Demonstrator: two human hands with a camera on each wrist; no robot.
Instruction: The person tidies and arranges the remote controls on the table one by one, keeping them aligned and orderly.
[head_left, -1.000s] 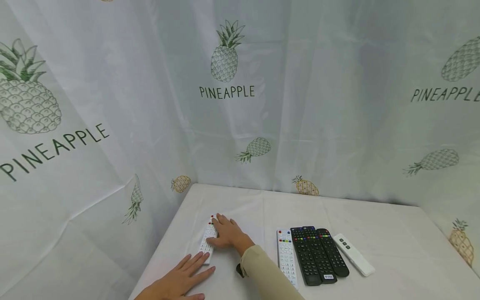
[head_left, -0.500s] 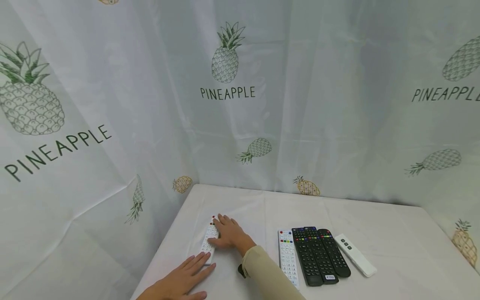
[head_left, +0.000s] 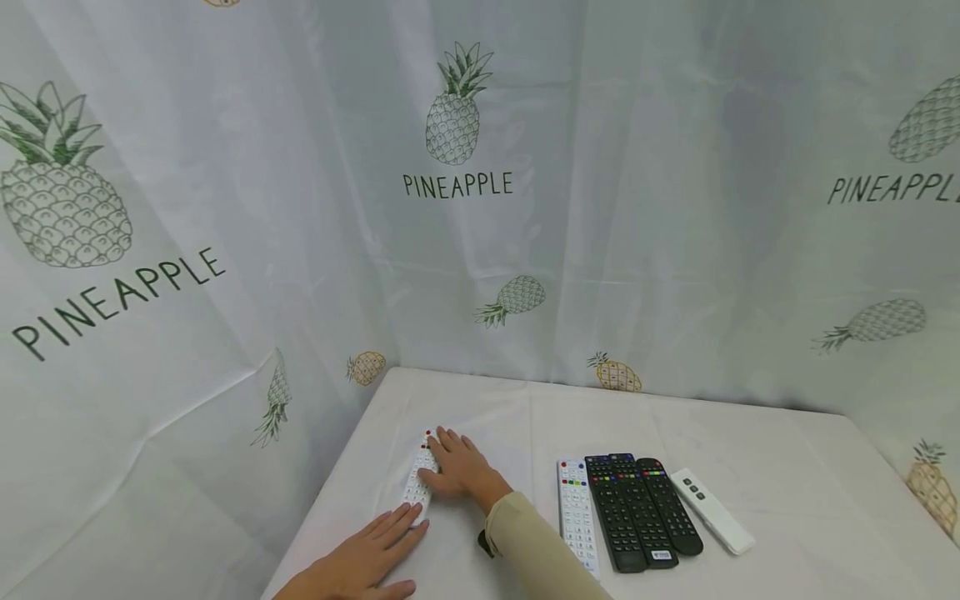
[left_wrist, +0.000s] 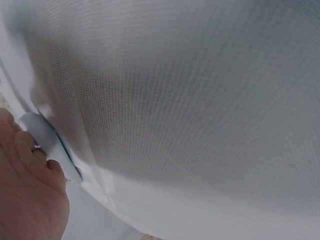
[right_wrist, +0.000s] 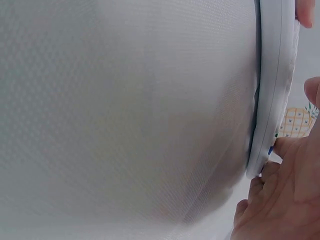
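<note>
A white remote control (head_left: 417, 477) lies buttons up near the left side of the white-covered table, tilted slightly to the right at its far end. My right hand (head_left: 461, 468) rests along its right side, fingertips at the far end and thumb on the buttons. At the near end, my left hand (head_left: 358, 557) touches the remote with outstretched fingers. The left wrist view shows part of my left hand (left_wrist: 30, 190) beside the remote's rounded end (left_wrist: 47, 137). In the right wrist view, fingers of my right hand (right_wrist: 285, 195) meet the remote's side edge (right_wrist: 270, 85).
Right of my right sleeve (head_left: 536, 546) lie another white remote (head_left: 577, 517), several black remotes (head_left: 637, 512) side by side, and a slim white remote (head_left: 712, 510) set at an angle. A pineapple-print curtain (head_left: 645, 208) hangs behind and left of the table (head_left: 780, 467).
The head view has shifted very slightly. Both hands stay on the white remote, with hardly any visible movement.
</note>
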